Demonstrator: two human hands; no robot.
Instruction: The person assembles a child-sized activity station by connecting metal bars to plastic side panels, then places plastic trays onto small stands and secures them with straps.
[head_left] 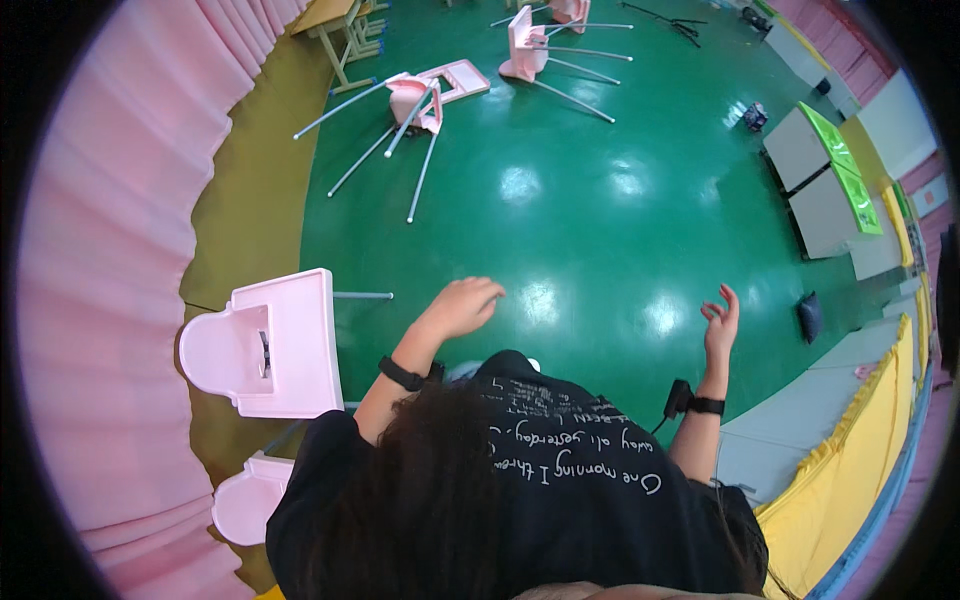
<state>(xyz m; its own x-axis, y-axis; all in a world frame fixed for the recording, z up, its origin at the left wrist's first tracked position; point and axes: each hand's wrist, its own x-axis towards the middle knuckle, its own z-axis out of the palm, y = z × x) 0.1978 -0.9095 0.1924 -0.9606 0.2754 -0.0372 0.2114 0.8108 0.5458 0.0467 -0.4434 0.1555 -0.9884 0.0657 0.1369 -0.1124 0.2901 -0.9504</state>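
Observation:
My left hand (pixel 465 306) hangs in the air over the green floor, its fingers loosely bent and holding nothing. To its left stands a pink high chair (pixel 305 365) with a wide tray, a dark strap showing in its seat; the hand does not touch it. My right hand (pixel 721 320) is raised off to the right, fingers apart and slightly curled, with nothing in it. Black bands sit on both wrists, and a small dark device is on the right one. Part of a second pink high chair (pixel 250 503) shows beside my left arm.
Pink high chairs lie tipped over farther off, one (pixel 412 105) with metal legs toward me, another (pixel 523 50) beyond. A wooden table (pixel 330 18) stands far left, by a pink curtain (pixel 120 250). Grey-and-green cabinets (pixel 835 205), a dark cushion (pixel 809 317) and yellow cloth (pixel 850 450) line the right.

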